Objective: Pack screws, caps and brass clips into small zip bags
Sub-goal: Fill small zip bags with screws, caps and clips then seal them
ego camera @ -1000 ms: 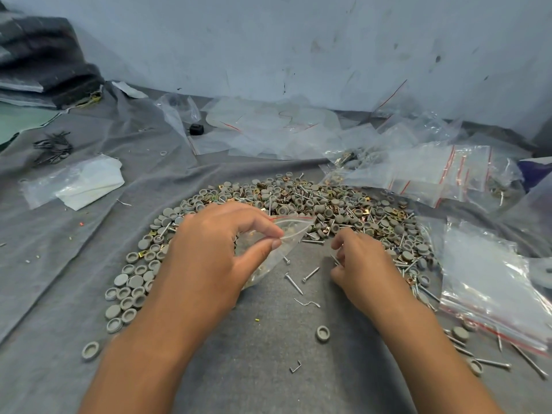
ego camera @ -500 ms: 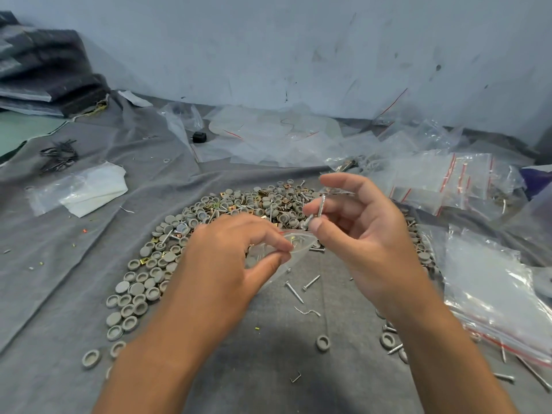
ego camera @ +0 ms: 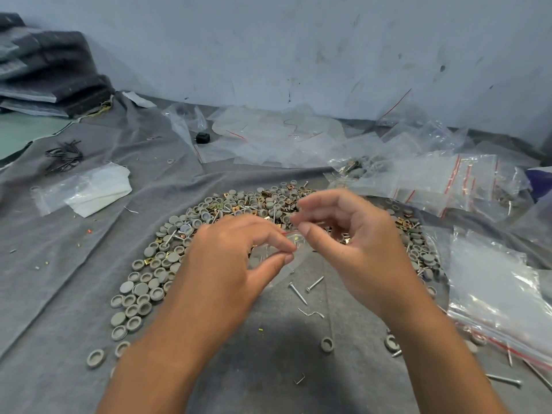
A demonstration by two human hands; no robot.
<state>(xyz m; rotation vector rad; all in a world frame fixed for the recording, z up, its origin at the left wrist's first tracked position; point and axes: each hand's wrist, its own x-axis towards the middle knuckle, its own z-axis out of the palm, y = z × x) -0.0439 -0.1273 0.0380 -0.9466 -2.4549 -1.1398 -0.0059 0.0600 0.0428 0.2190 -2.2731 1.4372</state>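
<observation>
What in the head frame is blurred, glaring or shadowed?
Head view: right hand fingertips are motion-smeared; left hand sharper, pinching the small zip bag. Glare streaks the bag stack at right. Soft shadow on the grey cloth between the forearms. Wide-angle bending at edges.

A grey cloth carries heaped caps, loose screws and zip bags.

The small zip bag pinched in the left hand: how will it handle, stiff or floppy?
Probably floppy: the small zip bag is thin clear film that sags below the left hand, which pinches its mouth. Likely very light and a little slippery, like the crumpled bags behind.
</observation>
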